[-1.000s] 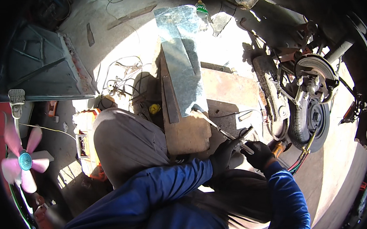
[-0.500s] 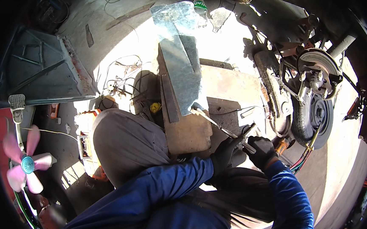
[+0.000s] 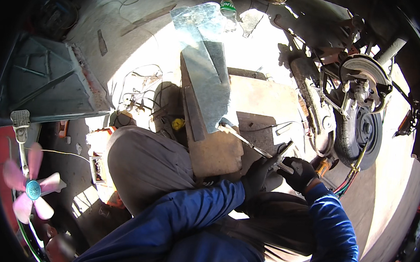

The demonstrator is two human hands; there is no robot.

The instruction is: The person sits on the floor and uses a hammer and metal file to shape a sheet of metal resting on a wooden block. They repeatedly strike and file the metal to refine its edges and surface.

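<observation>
My left hand (image 3: 257, 177), in a dark glove, is closed around a long thin metal tool (image 3: 252, 146). I cannot make out its exact kind. Its pale far tip reaches the near corner of a bent galvanized metal sheet (image 3: 206, 82). Close by on the right, my right hand (image 3: 300, 175), gloved too, is closed at the tool's near end, where pale metal parts show between the hands. The sheet lies over a brown board (image 3: 213, 155) and a dark metal strip (image 3: 195, 115) in front of my knee.
At right stand a wheel (image 3: 360, 134) and a brake disc (image 3: 367, 76), with a brass torch (image 3: 360, 158) and hoses beside them. A pink-bladed fan (image 3: 33, 189) is at left, below a grey metal panel (image 3: 48, 78). A plastic bottle (image 3: 228, 13) stands beyond the sheet.
My right hand has shifted and turned slightly at the tool's near end. The fan blades sit at a slightly different angle. The sheet and my left hand look nearly the same.
</observation>
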